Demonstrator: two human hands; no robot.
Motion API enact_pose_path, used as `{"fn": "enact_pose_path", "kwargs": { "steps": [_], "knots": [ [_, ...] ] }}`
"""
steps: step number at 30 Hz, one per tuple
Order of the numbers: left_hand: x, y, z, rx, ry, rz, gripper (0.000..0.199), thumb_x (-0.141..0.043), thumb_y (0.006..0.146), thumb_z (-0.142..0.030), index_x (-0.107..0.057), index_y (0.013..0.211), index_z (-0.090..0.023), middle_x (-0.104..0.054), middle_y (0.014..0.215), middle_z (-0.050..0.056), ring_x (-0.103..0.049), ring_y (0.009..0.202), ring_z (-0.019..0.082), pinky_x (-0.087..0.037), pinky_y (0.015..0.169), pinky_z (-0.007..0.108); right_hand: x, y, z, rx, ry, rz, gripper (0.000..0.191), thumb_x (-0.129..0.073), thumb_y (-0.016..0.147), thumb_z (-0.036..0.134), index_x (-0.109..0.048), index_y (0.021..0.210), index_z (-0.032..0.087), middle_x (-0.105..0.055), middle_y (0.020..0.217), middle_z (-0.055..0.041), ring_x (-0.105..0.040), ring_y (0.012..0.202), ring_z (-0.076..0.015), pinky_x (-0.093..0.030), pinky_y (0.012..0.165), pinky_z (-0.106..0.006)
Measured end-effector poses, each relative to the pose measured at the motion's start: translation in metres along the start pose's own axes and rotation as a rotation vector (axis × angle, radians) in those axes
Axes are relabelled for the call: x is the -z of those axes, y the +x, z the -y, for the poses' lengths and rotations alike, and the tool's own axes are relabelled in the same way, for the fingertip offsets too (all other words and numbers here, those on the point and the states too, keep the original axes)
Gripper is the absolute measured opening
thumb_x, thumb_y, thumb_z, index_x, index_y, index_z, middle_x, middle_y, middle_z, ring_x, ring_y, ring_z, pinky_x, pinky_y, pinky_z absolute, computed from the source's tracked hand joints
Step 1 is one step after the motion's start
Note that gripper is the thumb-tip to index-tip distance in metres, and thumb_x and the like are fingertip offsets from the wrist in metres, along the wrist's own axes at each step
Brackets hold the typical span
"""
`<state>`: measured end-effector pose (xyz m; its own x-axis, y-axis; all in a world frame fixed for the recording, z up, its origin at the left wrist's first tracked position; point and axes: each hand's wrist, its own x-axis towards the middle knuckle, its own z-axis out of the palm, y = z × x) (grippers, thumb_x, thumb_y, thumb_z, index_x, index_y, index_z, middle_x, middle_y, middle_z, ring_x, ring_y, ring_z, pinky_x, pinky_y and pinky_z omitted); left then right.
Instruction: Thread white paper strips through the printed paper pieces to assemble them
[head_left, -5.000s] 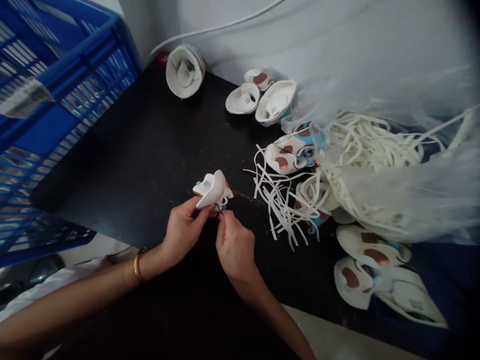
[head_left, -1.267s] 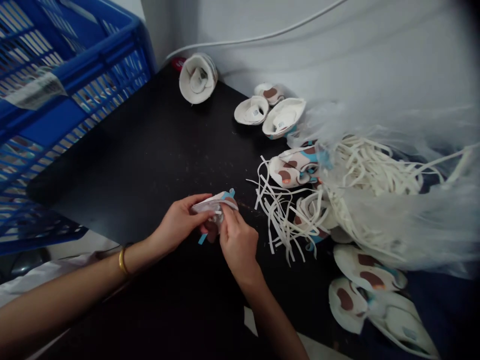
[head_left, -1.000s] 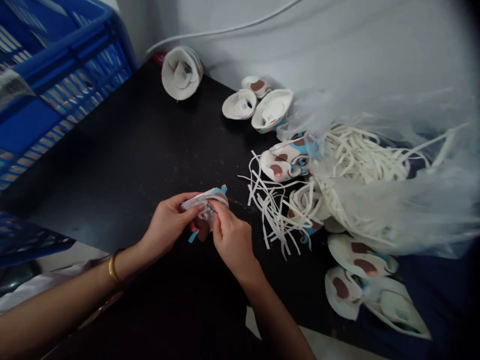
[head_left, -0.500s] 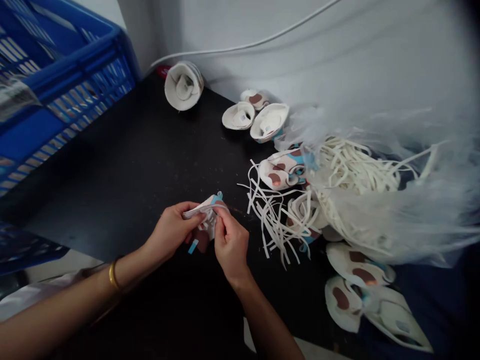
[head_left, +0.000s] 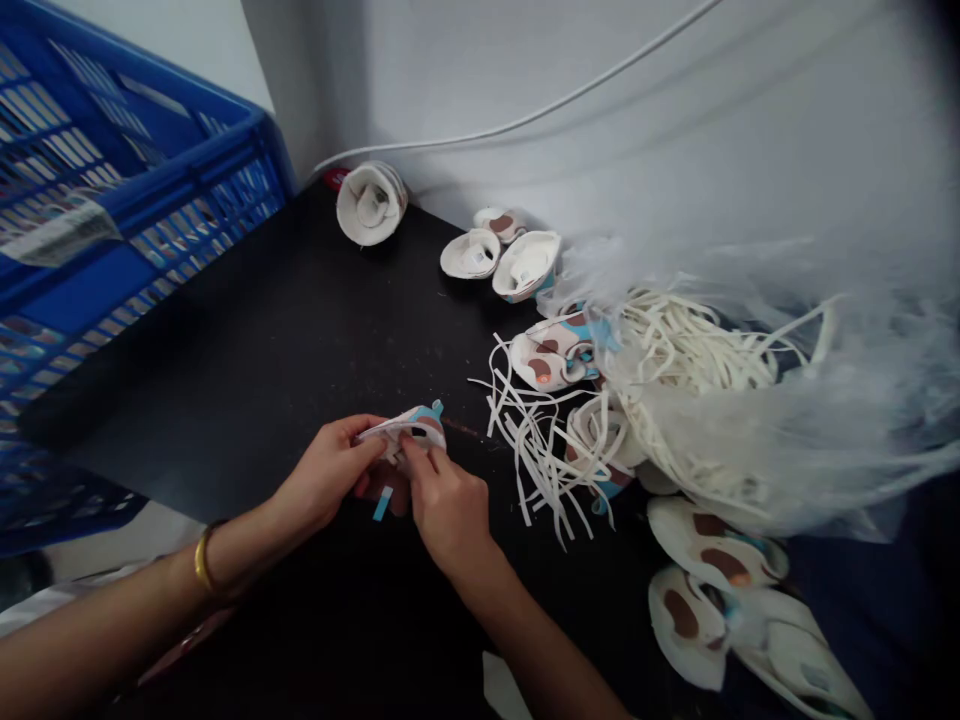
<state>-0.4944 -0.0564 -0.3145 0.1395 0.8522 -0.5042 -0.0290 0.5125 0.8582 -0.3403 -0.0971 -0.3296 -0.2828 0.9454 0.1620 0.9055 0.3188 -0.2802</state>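
Note:
Low over the black table, my left hand grips a small fabric shoe upper, white with brown patches and a blue edge and loop. The fingers of my right hand are closed at its opening, thumb and fingertips reaching into the white lining. What the fingertips pinch inside is partly hidden. Below my fingers a brown piece with a short blue tab hangs down. To the right of my hands lie loose white strips and another spotted upper.
A clear plastic bag full of white strips lies at the right. More shoe uppers sit at the lower right and by the wall, with a nested stack at the back corner. Blue crates stand left. A white cable runs along the wall.
My right hand has moved left, its fingers now reaching over the rim into the shoe upper. My left hand keeps its hold. The view has shifted slightly.

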Motion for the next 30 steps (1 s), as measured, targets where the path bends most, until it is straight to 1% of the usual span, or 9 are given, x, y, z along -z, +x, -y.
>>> {"fn": "enact_pose_path", "kwargs": {
  "steps": [4,7,11,14,16,18,21,24,30],
  "knots": [
    [0.003,-0.002,0.002,-0.04,0.031,-0.039,0.031,-0.073,0.073,-0.033,-0.068,0.098,-0.014,-0.06,0.056,-0.004,-0.041,0.036,0.007,-0.03,0.034,0.017,0.019,-0.002,-0.002,0.092,-0.07,0.039,0.044,-0.053,0.092,0.015,-0.059,0.135,0.024,-0.071,0.087,-0.0037,-0.066,0.064,-0.0149,-0.043,0.052,-0.024],
    [0.002,-0.004,0.002,-0.031,0.014,-0.046,0.031,-0.072,0.075,-0.034,-0.069,0.098,-0.014,-0.059,0.055,-0.004,-0.038,0.035,0.006,-0.028,0.034,0.017,0.032,-0.011,-0.006,0.064,-0.11,-0.01,0.034,-0.054,0.095,0.022,-0.065,0.128,0.026,-0.067,0.075,-0.0018,-0.064,0.062,-0.0136,-0.039,0.053,-0.023],
    [0.001,-0.008,-0.004,0.0,0.056,-0.038,0.035,-0.075,0.071,-0.036,-0.071,0.097,-0.014,-0.063,0.063,-0.001,-0.035,0.038,0.005,-0.024,0.034,0.018,0.025,-0.017,-0.016,0.021,-0.209,-0.043,0.028,-0.056,0.097,0.027,-0.068,0.122,0.024,-0.067,0.076,-0.0036,-0.062,0.059,-0.0131,-0.035,0.051,-0.024],
    [0.003,-0.01,-0.011,0.003,0.106,-0.012,0.039,-0.075,0.07,-0.04,-0.073,0.101,-0.017,-0.067,0.072,0.0,-0.038,0.041,0.006,-0.024,0.035,0.02,0.01,-0.015,-0.021,0.018,-0.108,-0.152,0.025,-0.054,0.097,0.024,-0.07,0.115,0.022,-0.071,0.088,-0.0044,-0.065,0.064,-0.0122,-0.04,0.055,-0.023],
    [0.006,-0.01,-0.014,-0.034,0.178,0.026,0.043,-0.077,0.069,-0.041,-0.072,0.106,-0.02,-0.071,0.083,0.002,-0.048,0.049,0.01,-0.03,0.04,0.021,0.005,-0.013,-0.02,-0.017,0.007,-0.264,0.025,-0.051,0.097,0.019,-0.071,0.113,0.022,-0.072,0.09,-0.0033,-0.067,0.07,-0.0116,-0.044,0.062,-0.021],
    [0.007,-0.011,-0.018,-0.07,0.254,0.066,0.046,-0.08,0.065,-0.038,-0.072,0.107,-0.021,-0.074,0.091,0.003,-0.061,0.066,0.015,-0.04,0.05,0.022,0.008,-0.013,-0.014,-0.072,0.084,-0.358,0.027,-0.052,0.095,0.016,-0.072,0.113,0.023,-0.073,0.09,-0.0024,-0.069,0.073,-0.0117,-0.047,0.068,-0.02],
    [0.003,-0.014,-0.018,-0.002,0.204,0.214,0.033,-0.077,0.067,-0.034,-0.073,0.095,-0.018,-0.074,0.085,0.004,-0.065,0.078,0.02,-0.045,0.064,0.024,0.017,-0.016,-0.003,-0.127,0.135,-0.431,0.028,-0.055,0.091,0.013,-0.072,0.112,0.022,-0.073,0.087,-0.0017,-0.069,0.07,-0.0123,-0.049,0.068,-0.02],
    [-0.009,-0.018,-0.012,0.081,-0.018,0.299,0.025,-0.068,0.073,-0.027,-0.07,0.094,-0.016,-0.069,0.069,0.002,-0.062,0.063,0.017,-0.044,0.061,0.024,0.025,-0.018,0.0,-0.189,0.223,-0.384,0.029,-0.053,0.09,0.012,-0.071,0.112,0.021,-0.074,0.092,-0.004,-0.071,0.078,-0.0154,-0.053,0.076,-0.022],
    [-0.028,-0.02,0.009,-0.111,-0.191,0.078,0.025,-0.059,0.073,-0.019,-0.066,0.097,-0.015,-0.062,0.064,-0.002,-0.05,0.054,0.011,-0.039,0.054,0.02,0.026,-0.015,-0.014,-0.271,0.576,-0.143,0.025,-0.055,0.092,0.018,-0.065,0.114,0.022,-0.072,0.115,-0.0045,-0.07,0.101,-0.0183,-0.053,0.091,-0.027]
  ]
}}
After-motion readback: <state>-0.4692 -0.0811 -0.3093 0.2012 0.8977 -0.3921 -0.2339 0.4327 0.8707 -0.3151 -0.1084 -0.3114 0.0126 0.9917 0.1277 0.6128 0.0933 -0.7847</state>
